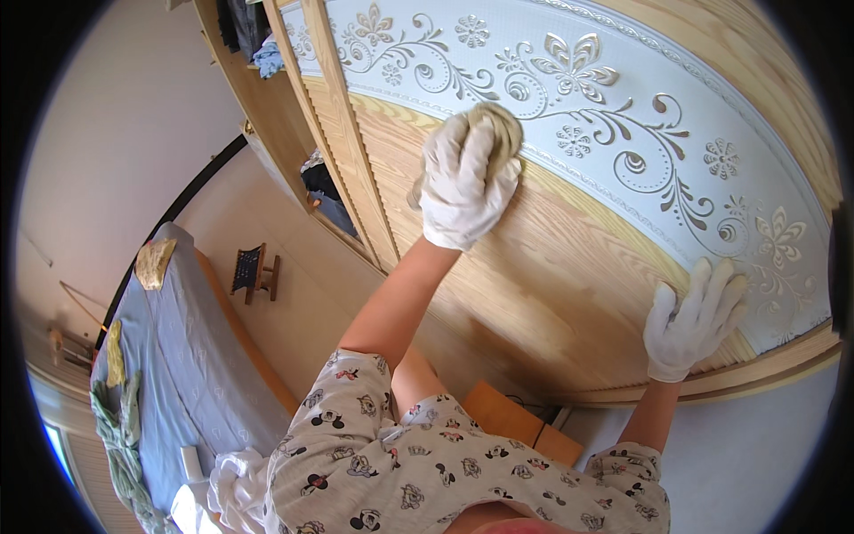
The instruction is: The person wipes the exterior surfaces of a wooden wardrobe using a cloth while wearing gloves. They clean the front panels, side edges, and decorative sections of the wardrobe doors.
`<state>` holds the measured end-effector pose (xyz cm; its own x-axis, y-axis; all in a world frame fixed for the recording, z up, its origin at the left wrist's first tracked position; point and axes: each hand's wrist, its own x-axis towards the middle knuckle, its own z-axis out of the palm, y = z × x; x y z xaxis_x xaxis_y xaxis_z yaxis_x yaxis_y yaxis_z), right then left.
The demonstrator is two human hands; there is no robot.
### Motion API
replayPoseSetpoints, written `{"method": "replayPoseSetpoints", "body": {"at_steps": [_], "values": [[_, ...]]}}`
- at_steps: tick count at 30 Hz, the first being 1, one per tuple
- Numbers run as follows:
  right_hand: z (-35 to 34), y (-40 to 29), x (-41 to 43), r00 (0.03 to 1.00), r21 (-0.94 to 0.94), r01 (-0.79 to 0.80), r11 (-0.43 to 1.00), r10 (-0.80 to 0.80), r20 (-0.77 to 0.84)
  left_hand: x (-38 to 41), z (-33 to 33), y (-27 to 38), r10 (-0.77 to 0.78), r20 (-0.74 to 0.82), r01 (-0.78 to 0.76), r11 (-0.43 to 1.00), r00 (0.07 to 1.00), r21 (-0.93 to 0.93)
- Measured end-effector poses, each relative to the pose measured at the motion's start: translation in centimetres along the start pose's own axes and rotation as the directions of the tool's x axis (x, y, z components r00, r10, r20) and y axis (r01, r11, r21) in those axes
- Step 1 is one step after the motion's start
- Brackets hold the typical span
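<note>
My left hand [467, 183], in a white glove, presses a folded beige cloth [505, 130] against a wooden wardrobe sliding door [480, 287]. The cloth lies where the light wood grain meets a pale decorative panel [567, 120] with raised silvery flowers and scrolls. Part of the cloth is hidden under my fingers. Lower on the right, my right hand [694, 320], also gloved in white, rests with fingers spread near the door's edge, over the border of the decorative panel. Nothing is visible in it.
To the left, open wardrobe shelves [287, 120] hold clothes. A bed [193, 347] with a blue-grey cover bears crumpled fabrics, and a small stool [253, 272] stands on the floor beside it. Below the door sits an orange-brown box-like object [520, 424].
</note>
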<state>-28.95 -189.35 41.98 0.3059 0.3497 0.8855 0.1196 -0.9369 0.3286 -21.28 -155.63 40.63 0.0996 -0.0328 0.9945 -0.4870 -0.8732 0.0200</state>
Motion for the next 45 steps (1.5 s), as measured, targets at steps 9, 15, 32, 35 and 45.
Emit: {"method": "replayPoseSetpoints", "body": {"at_steps": [9,15,32,35,45], "values": [[-1.0,0.0,0.5,0.990,0.008,-0.054,0.999,0.052,0.132,-6.9,1.8,-4.7,-0.545,-0.130,0.560,0.813,0.829,0.160],[-1.2,0.3,0.3,0.989,0.003,-0.052,0.999,0.051,0.136,-6.2,1.7,0.9,-0.509,-0.058,0.512,0.857,0.859,0.061],[-2.9,-6.2,-10.2,0.817,0.904,-0.344,0.253,0.556,0.156,-2.8,0.5,23.3,-0.083,0.668,0.672,0.128,0.740,-0.729],[-2.6,-4.9,-13.0,0.529,0.874,-0.475,-0.102,0.761,0.376,-2.3,-0.8,22.3,0.221,0.602,0.515,0.347,0.767,-0.784],[-1.7,0.6,-9.2,0.631,0.433,-0.652,0.623,0.762,-0.146,-2.2,2.6,15.0,0.079,0.541,-0.042,0.996,0.837,-0.080]]}}
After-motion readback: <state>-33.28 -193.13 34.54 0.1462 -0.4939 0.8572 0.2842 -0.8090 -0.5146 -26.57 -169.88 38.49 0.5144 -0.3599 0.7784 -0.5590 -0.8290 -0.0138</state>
